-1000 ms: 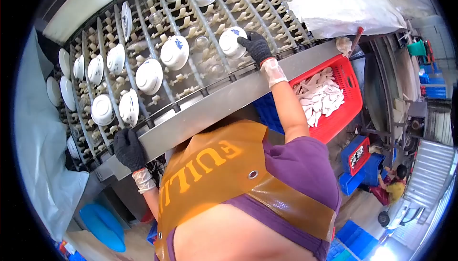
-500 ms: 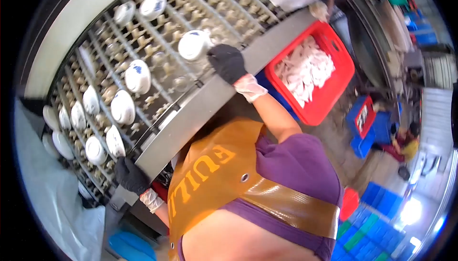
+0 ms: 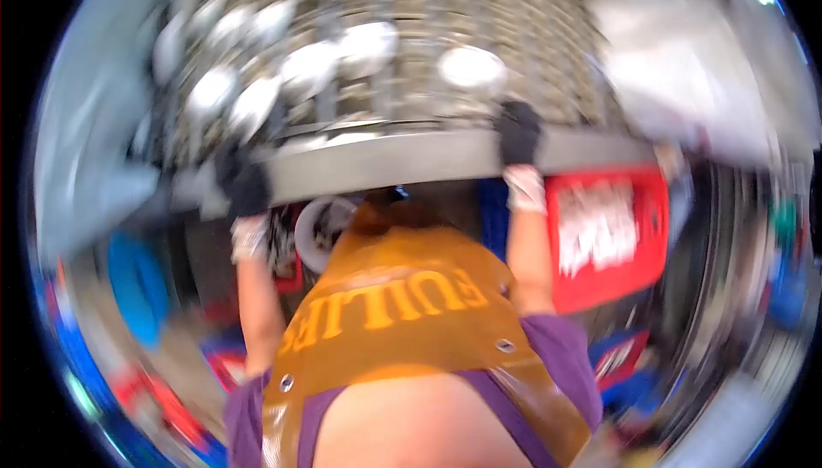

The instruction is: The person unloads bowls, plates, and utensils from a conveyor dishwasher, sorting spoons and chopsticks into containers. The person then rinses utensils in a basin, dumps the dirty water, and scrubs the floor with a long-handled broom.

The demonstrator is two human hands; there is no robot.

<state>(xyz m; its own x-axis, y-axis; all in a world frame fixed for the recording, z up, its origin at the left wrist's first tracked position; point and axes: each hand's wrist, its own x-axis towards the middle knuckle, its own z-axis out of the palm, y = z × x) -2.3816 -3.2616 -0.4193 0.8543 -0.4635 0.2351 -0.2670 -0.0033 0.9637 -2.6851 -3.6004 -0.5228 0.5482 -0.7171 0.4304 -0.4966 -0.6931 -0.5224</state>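
Both hands wear dark gloves with pale cuffs, and the view is blurred by motion. My right hand [image 3: 518, 132] is at the metal ledge [image 3: 377, 158], just below a white bowl [image 3: 473, 70]; its fingers are smeared. Over the ledge's left part rests my left hand [image 3: 243, 181], close to a tilted white bowl [image 3: 254, 107], its fingers too blurred to read. More white bowls stand on the pegged conveyor rack [image 3: 419, 31] beyond the ledge, mostly at its left.
A red basket [image 3: 662, 228] of pale spoons stands below the ledge at right. Under the ledge is a white round container [image 3: 308, 241]. Plastic sheets hang at the left [image 3: 86, 143] and right [image 3: 685, 65]. A blue tub [image 3: 137, 288] is at lower left.
The camera view has rotated and shifted. My right hand, earlier touching a bowl, has come away from it to the ledge. My left hand remains near the ledge's left part.
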